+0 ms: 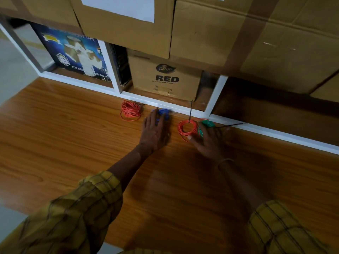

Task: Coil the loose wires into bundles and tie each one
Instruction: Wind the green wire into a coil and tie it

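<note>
— Where do the hands sit?

— Both reach out flat over the glossy orange-brown wooden tabletop (73, 143). The left hand (155, 132) lies palm down with fingers straight, its fingertips resting on a small bundle of blue wire (163, 114) near the white shelf frame (165, 103); nothing is gripped, the fingers only touch it.

— And the right hand?

— The right hand (207, 140) is also spread, fingers relaxed. The coil of green wire (206, 126) lies partly under its fingers, and the round coil of orange wire (187, 128) lies just beside its thumb, touching the green one. Whether any finger hooks the green wire I cannot tell.

— Are the coils tied?

— A thin black tie (190, 110) stands up from the orange coil's far edge; another black strand (231, 125) runs right from the green coil.

— Anything else?

— A second, looser orange wire coil (130, 111) lies left of the blue bundle, apart from both hands. Behind it stands a brown cardboard box printed "RED" (166, 77).
</note>
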### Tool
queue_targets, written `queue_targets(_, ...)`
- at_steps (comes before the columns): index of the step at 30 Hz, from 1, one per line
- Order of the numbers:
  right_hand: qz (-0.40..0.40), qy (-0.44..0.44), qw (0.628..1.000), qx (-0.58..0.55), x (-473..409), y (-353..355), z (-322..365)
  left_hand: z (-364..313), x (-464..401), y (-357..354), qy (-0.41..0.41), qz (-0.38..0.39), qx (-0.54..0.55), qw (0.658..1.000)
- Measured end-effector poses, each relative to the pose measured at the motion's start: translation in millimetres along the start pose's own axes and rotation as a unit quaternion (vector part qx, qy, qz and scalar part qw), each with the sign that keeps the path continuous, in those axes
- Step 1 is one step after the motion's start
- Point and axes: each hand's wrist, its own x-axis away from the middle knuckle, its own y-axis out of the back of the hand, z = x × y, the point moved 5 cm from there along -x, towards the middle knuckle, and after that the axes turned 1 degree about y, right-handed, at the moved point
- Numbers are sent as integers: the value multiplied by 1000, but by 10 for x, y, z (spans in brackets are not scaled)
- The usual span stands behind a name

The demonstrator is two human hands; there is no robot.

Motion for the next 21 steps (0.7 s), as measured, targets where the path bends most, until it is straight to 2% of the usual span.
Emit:
queue_targets(6,2,3,998,56,13,-165,412,17,60,-23,-26,25,22,999)
queue_targets(8,9,1,998,61,-17,-210,472,90,90,53,-30,-1,25,999)
queue_targets(10,5,-2,998,62,-24,-236,495,205,62,189,-39,-61,16,997)
queue_targets(13,10,-14,998,53,-24,-292,471,475,-53,377,10,-98,-29,995)
queue_targets(14,11,-18,998,55,-28,-313,463,582,-92,400,37,-89,-41,994)
queue_targets(17,27,-31,998,53,-39,-356,452,810,-126,382,103,-1,-22,994)
queue_targets(19,37,-38,997,48,-34,-385,446,772,-115,389,95,37,-35,994)
queue_targets(21,33,-43,998,43,-28,-395,423,656,-108,395,60,38,-84,994)
